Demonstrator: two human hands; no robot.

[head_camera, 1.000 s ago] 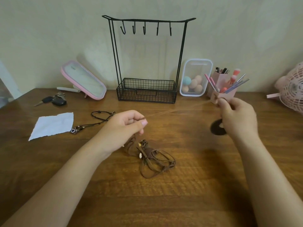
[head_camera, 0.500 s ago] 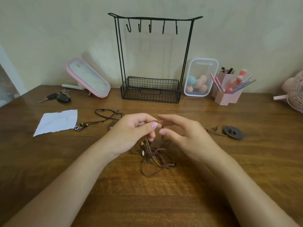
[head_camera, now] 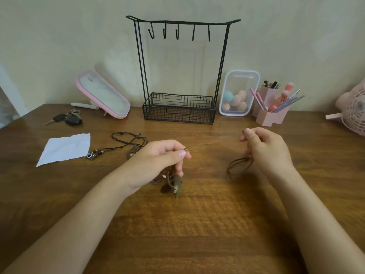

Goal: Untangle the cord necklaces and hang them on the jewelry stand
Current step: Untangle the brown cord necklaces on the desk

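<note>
My left hand and my right hand are held apart over the wooden table, each pinching a brown cord necklace that stretches blurred between them. Brown cord loops hang under my right hand. A pendant and bunched brown cords dangle below my left hand, just above the table. A black cord necklace with a small square charm lies to the left. The black wire jewelry stand, its five hooks bare, stands at the back against the wall.
Near the left edge lie a white paper scrap and car keys. A pink mirror leans left of the stand. A clear sponge box, a pink brush holder and a pink fan stand at right.
My hands met over the brown tangle half a second ago and have now pulled apart, drawing a cord taut; the tangle has lifted off the table, and the dark disc pendant is out of sight.
</note>
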